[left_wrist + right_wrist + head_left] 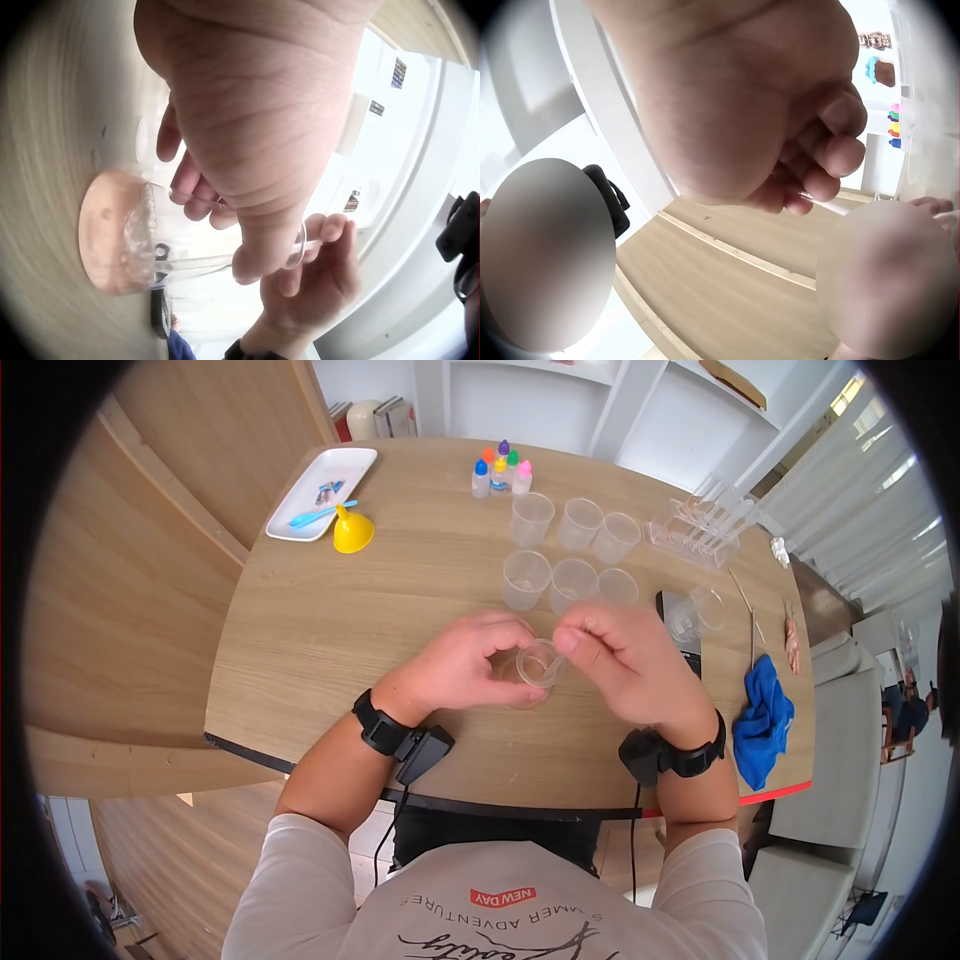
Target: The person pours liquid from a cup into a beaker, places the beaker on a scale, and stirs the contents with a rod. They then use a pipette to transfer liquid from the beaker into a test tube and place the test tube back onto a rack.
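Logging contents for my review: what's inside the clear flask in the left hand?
Pinkish-orange liquid with bubbles, and a slim rod. The left hand covers part of the flask near its neck, hiding the rod there.

The tabletop [340, 610] is viewed from above by the head camera, tilted forward and down. The flask [112, 232] is seen close and side-on from the left wrist, the view lying sideways. From the right wrist, the right hand [757, 112] is viewed very near, panelling [720, 277] beyond. The flask is shared by head and left wrist, small bottles [895, 130] by head and right.
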`<state>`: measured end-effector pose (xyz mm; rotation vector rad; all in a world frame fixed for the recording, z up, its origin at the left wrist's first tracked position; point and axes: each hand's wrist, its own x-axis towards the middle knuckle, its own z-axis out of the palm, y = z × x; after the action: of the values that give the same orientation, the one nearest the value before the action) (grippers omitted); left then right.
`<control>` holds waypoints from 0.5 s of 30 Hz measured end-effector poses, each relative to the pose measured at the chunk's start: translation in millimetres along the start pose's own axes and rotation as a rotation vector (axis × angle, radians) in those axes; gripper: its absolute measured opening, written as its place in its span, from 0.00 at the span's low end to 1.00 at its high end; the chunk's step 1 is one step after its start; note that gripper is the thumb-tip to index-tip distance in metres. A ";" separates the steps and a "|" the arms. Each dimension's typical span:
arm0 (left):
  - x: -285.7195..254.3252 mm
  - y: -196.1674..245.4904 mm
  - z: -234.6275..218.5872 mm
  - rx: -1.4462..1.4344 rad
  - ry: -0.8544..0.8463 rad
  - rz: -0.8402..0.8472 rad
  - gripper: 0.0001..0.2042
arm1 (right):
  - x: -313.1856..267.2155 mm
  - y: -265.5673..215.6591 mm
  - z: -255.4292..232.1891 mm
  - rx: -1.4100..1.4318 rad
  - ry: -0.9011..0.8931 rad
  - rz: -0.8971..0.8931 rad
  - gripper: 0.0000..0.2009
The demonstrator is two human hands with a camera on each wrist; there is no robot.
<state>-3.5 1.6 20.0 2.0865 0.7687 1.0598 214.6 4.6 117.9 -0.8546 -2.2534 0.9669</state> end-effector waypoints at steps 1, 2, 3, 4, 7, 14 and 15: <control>-0.4 0.5 0.8 -0.015 0.010 -0.010 0.19 | 0.8 0.6 2.3 0.001 0.000 0.001 0.06; -0.5 -0.3 1.3 -0.016 0.009 -0.010 0.19 | 2.7 1.9 6.2 -0.020 0.052 -0.023 0.06; -0.7 -1.8 1.9 -0.016 0.012 -0.009 0.18 | 3.9 2.9 8.3 -0.041 0.106 -0.047 0.06; -0.8 -2.7 2.2 -0.015 0.014 -0.008 0.18 | 4.3 3.7 8.3 -0.040 0.107 -0.046 0.06; -0.6 -2.0 2.3 -0.043 0.004 -0.018 0.19 | 3.6 3.4 6.3 -0.041 0.006 -0.173 0.07; -0.3 -1.9 1.3 -0.017 -0.001 -0.006 0.19 | 5.1 5.9 8.6 -0.045 0.080 -0.088 0.06; 0.0 -1.2 1.5 -0.031 0.001 -0.010 0.19 | 6.1 7.8 10.1 -0.051 0.062 -0.202 0.05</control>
<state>-2.4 1.9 18.4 2.0544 0.7581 1.0603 206.3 8.9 107.2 -0.6534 -2.2683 0.7839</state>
